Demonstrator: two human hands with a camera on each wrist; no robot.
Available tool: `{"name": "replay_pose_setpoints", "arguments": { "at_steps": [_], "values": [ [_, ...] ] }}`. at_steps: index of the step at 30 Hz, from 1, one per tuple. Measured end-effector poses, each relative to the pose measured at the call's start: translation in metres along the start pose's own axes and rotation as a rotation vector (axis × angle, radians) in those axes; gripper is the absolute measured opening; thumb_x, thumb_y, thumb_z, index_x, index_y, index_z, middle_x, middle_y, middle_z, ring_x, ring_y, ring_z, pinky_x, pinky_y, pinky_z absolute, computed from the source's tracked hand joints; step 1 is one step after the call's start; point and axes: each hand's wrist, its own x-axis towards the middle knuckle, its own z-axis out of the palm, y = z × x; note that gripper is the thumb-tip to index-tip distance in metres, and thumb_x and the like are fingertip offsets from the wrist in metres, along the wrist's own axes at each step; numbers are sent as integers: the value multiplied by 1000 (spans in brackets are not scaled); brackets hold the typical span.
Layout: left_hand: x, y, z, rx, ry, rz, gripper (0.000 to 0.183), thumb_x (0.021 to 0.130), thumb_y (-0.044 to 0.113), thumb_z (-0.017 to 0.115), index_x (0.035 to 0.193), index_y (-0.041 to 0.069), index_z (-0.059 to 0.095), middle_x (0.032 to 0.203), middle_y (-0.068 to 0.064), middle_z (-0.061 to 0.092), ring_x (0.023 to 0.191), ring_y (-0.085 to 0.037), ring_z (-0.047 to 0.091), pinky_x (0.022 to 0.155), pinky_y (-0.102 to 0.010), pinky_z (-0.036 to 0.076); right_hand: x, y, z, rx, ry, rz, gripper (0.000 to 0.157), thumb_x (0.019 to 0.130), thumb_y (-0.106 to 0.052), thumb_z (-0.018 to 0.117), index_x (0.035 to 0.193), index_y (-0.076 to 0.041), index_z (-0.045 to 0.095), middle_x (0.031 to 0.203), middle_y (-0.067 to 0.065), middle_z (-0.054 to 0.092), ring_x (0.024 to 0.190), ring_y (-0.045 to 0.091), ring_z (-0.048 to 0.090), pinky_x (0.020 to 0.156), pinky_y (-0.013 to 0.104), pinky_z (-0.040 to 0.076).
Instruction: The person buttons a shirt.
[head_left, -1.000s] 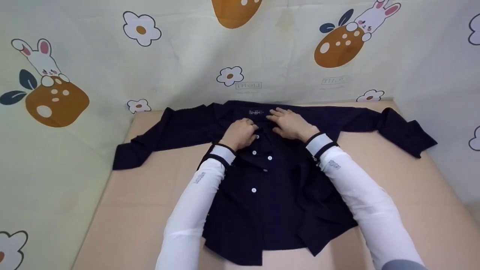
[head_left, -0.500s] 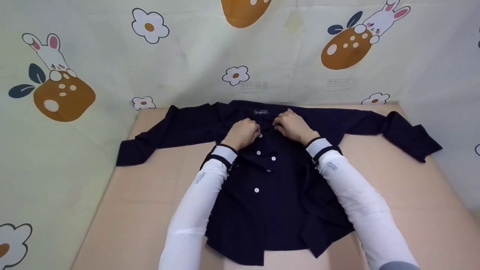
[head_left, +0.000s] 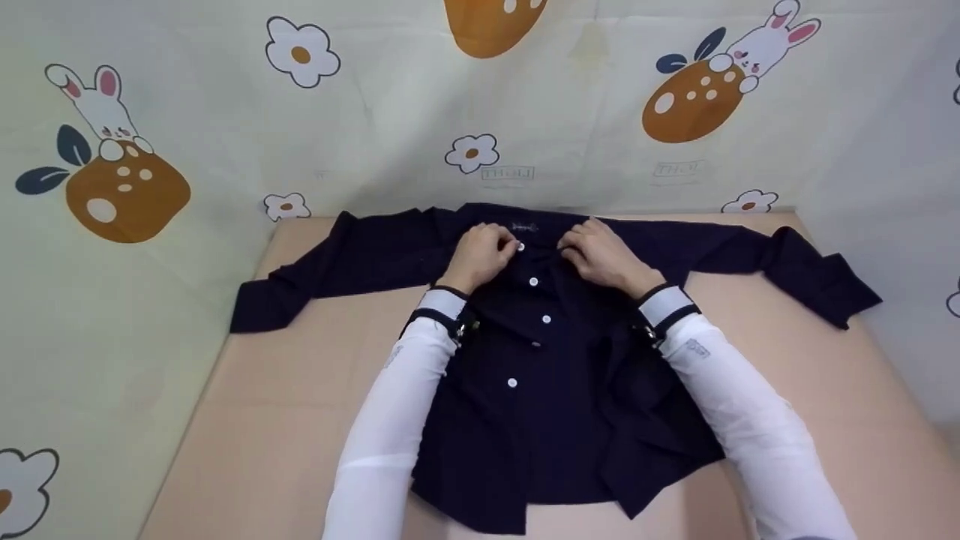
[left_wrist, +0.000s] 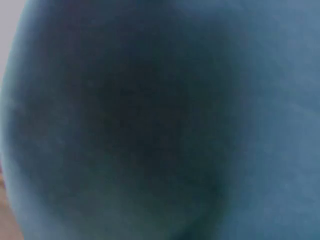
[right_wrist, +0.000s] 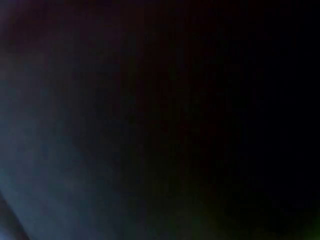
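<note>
A dark navy shirt [head_left: 570, 420] lies front up, its collar at the back and both sleeves spread to the sides. White buttons run down its front. My left hand [head_left: 480, 255] pinches the left front edge near the collar, right by the top button [head_left: 521, 247]. Across from it, my right hand [head_left: 600, 253] pinches the other front edge below the collar, fingers curled into the cloth. A label [head_left: 523, 227] shows inside the neck between the hands. Both wrist views are filled by blurred, dark cloth, and neither shows the fingers.
The shirt lies on a beige table surface [head_left: 300, 420]. Behind and beside it hangs a pale curtain [head_left: 375, 112] printed with bunnies, flowers and orange fruit. The left sleeve [head_left: 262, 304] and right sleeve [head_left: 817, 281] reach near the table's side edges.
My left hand has moved up slightly with its front edge, drawing the upper buttons upward and straighter. The right hand has gone from spread fingers on the collar to pinching cloth, shifting right.
</note>
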Motion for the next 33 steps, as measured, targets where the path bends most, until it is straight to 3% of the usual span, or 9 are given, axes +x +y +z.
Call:
{"name": "replay_pose_setpoints", "arguments": {
  "at_steps": [3, 5, 9, 13, 19, 25, 33],
  "values": [
    [4, 2, 1, 7, -18, -31, 23, 101, 21, 64, 107, 3, 78, 109, -13, 76, 109, -35, 67, 103, -45, 49, 0, -4, -5, -7, 47, -40, 11, 97, -10, 68, 101, -2, 75, 98, 15, 72, 96, 38, 62, 98, 51, 45],
    [6, 3, 2, -4, -24, -41, 23, 100, 21, 65, 106, 3, 79, 108, -12, 77, 111, -35, 68, 108, -44, 48, 1, -9, -7, -32, 90, -89, 10, 97, -10, 69, 100, -3, 75, 96, 13, 71, 94, 37, 62, 98, 52, 46],
    [11, 3, 2, -64, -4, -76, 23, 99, 22, 66, 103, 4, 80, 105, -10, 79, 107, -32, 70, 108, -41, 48, 3, -17, -6, -128, 203, -236, 7, 94, -9, 73, 97, -2, 74, 90, 12, 69, 90, 35, 63, 100, 54, 49],
    [14, 3, 2, -156, 0, -122, 22, 98, 22, 67, 102, 5, 80, 105, -9, 79, 103, -27, 71, 96, -38, 53, 6, -22, -1, -202, 292, -330, 8, 95, -9, 73, 95, -1, 74, 87, 11, 68, 87, 34, 63, 98, 53, 52],
    [13, 7, 2, -271, -62, -148, 24, 100, 21, 64, 105, 2, 79, 110, -11, 77, 106, -26, 68, 97, -35, 51, 11, -26, 10, -223, 405, -359, 11, 98, -11, 70, 94, -2, 75, 87, 10, 69, 85, 31, 64, 96, 50, 53],
    [12, 9, 0, -367, -109, -142, 23, 100, 19, 62, 102, 4, 80, 110, -9, 77, 100, -21, 67, 89, -28, 50, 16, -29, 20, -254, 506, -403, 9, 96, -8, 72, 94, -2, 78, 87, 10, 71, 83, 29, 66, 92, 51, 56],
    [10, 8, -2, -462, -167, -130, 20, 99, 13, 62, 101, 2, 78, 108, -8, 75, 97, -16, 63, 88, -24, 46, 15, -28, 28, -242, 577, -396, 9, 93, -9, 76, 94, -1, 79, 85, 11, 72, 81, 31, 66, 90, 52, 56]
  ]
}}
